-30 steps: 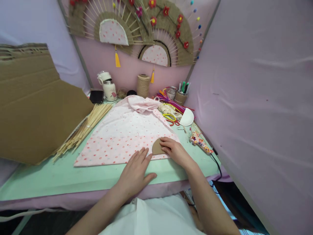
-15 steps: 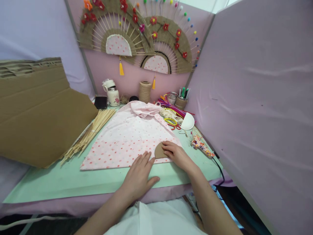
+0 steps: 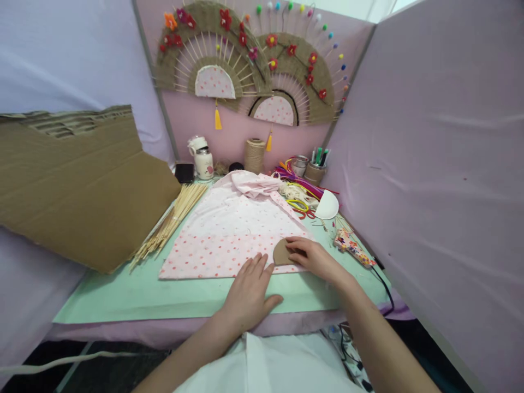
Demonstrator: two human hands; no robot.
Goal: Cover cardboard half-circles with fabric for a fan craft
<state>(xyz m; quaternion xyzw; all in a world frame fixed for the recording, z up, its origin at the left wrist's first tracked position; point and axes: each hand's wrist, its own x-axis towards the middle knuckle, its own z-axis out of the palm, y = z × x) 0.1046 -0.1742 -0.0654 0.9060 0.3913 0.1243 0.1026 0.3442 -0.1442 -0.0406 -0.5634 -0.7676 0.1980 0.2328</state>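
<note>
A small half-circle of brown cardboard (image 3: 281,253) lies on the pink-dotted cloth (image 3: 204,254), close to its front edge. My right hand (image 3: 313,255) has its bent fingers on the right part of this cardboard and hides that side. Just left of the piece, my left hand (image 3: 252,286) lies flat with fingers stretched out; its fingertips rest on the cloth and its thumb points right over the green table cover (image 3: 135,303). The far end of the cloth is bunched up in folds.
Thin bamboo sticks (image 3: 170,224) and a large cardboard sheet (image 3: 82,188) are at the left. A flowered glue gun (image 3: 352,248) with a cord, a white half-circle (image 3: 327,205) and scissors (image 3: 305,214) lie right. At the back stand a twine spool (image 3: 254,155) and bottle (image 3: 203,164).
The whole view has shifted, so everything sits farther right in the picture. My left hand stays flat on the cloth, and my right fingers remain at the cardboard half-circle, slightly more arched.
</note>
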